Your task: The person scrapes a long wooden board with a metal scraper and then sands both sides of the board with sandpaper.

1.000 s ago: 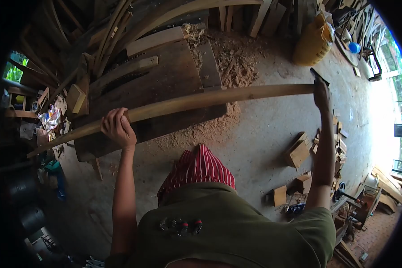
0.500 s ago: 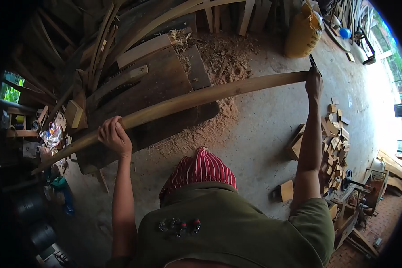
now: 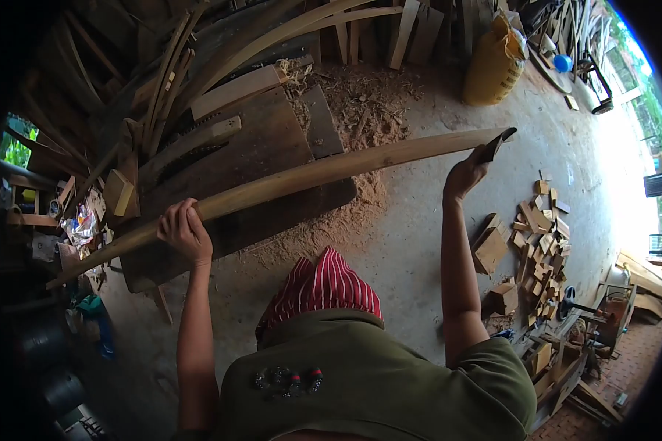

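Note:
A long, slightly curved wooden plank (image 3: pixel 301 178) slants across the view over a dark workbench board (image 3: pixel 261 125). My left hand (image 3: pixel 186 231) is closed round the plank's lower edge, left of the middle, with the thumb on top. At the plank's far right end, my right hand (image 3: pixel 469 173) grips a thin, dark, bent sheet (image 3: pixel 499 145) that looks like sandpaper. The sheet overlaps the tip of the plank in this view, and the fingers lie partly hidden behind it.
Sawdust and shavings (image 3: pixel 375 110) cover the floor behind the bench. A yellow sack (image 3: pixel 495 62) stands at the back right. Cut wood blocks (image 3: pixel 541 242) lie in a heap on the right. Curved timber strips (image 3: pixel 272 40) lean at the back left, and a handsaw (image 3: pixel 191 143) lies on the bench.
My right hand has moved left and toward me at the plank's end, and the dark sheet now shows more broadly. My left hand keeps its hold on the plank.

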The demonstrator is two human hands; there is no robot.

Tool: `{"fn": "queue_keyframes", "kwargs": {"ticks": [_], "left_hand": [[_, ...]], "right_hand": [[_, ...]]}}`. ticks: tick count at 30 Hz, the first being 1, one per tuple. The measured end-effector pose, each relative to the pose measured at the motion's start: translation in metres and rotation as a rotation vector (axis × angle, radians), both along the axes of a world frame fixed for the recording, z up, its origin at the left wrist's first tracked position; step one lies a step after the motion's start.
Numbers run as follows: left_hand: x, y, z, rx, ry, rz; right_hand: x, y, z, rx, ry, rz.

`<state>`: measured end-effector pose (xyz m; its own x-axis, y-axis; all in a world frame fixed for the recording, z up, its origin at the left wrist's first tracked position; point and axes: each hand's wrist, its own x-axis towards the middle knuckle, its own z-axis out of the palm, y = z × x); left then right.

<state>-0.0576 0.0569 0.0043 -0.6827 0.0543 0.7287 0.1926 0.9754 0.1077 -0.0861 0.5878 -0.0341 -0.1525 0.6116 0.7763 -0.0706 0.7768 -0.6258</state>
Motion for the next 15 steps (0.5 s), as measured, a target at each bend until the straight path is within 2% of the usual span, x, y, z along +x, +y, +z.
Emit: {"fn": "queue_keyframes", "kwargs": {"ticks": [1,3,4,5,7,8,9,11,12,13,15], "left_hand": [[0.0,0.0,0.001,-0.003,-0.01,0.008],[0.007,-0.002,0.001,-0.01,-0.035,0.008],[0.006,-0.002,0.0,-0.005,-0.033,0.001],[0.003,-0.001,0.0,0.003,-0.024,-0.003],[0.0,0.0,0.001,0.007,-0.012,0.004],[0.002,0.0,0.001,0.005,-0.013,0.004],[0.001,0.0,0.0,0.007,-0.016,0.009],[0.001,-0.002,-0.001,0.002,0.001,-0.006],[0.002,-0.004,-0.002,-0.002,-0.014,-0.012],[0.0,-0.005,-0.003,-0.009,-0.014,-0.002],[0.0,-0.003,-0.004,-0.011,-0.012,0.003]], "right_hand": [[-0.002,0.01,-0.003,0.0,-0.007,0.003],[0.0,0.049,-0.001,-0.665,-0.064,0.115],[0.001,0.064,0.013,-0.748,-0.194,0.079],[0.005,0.069,0.019,-0.742,-0.19,0.08],[0.015,0.067,0.035,-0.546,-0.455,0.03],[0.017,0.075,0.01,-0.089,-0.364,0.019],[0.02,0.081,0.011,-0.086,-0.367,0.024],[0.033,0.093,0.011,0.152,-0.663,0.047],[0.028,0.107,0.012,0.196,-0.663,0.061],[0.022,0.126,0.017,0.027,-0.656,0.176],[0.011,0.138,0.047,-0.345,-0.707,0.266]]}}
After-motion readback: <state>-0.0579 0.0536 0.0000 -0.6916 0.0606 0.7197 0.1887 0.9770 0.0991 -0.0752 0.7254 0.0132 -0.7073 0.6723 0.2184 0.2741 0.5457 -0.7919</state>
